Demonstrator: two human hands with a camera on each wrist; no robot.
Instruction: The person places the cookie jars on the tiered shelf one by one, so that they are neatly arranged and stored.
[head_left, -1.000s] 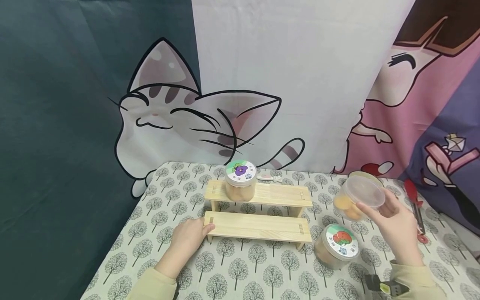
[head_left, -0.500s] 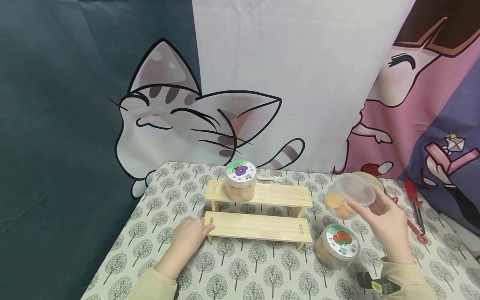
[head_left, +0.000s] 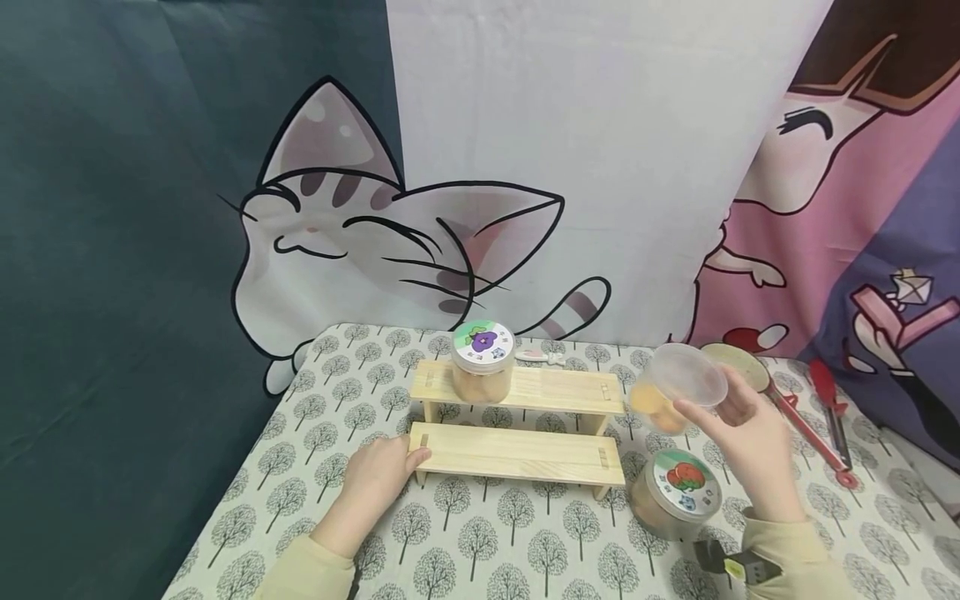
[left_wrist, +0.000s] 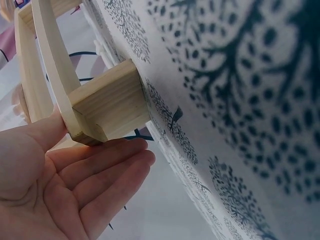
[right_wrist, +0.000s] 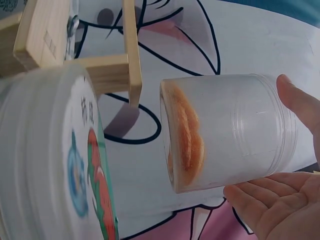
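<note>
My left hand grips the left end of the lower step of a two-tier wooden rack. In the left wrist view, the thumb lies on the plank and the fingers reach under its end. Raised right of the rack, my right hand holds a clear plastic jar near its top, tilted. Orange-yellow pieces of what looks like bread lie at the jar's bottom. Below it on the cloth stands a jar with a tomato-picture lid. Another jar, with a purple-picture lid, sits on the upper step.
A pale round pan with a red handle lies at the back right, partly behind the right hand. Beside it are red-tipped tongs. A small white and pink piece lies behind the rack. Tree-patterned cloth covers the table.
My right hand has moved left with the tilted jar, toward the rack, uncovering more of the pan and its handle. My left hand stays on the rack.
</note>
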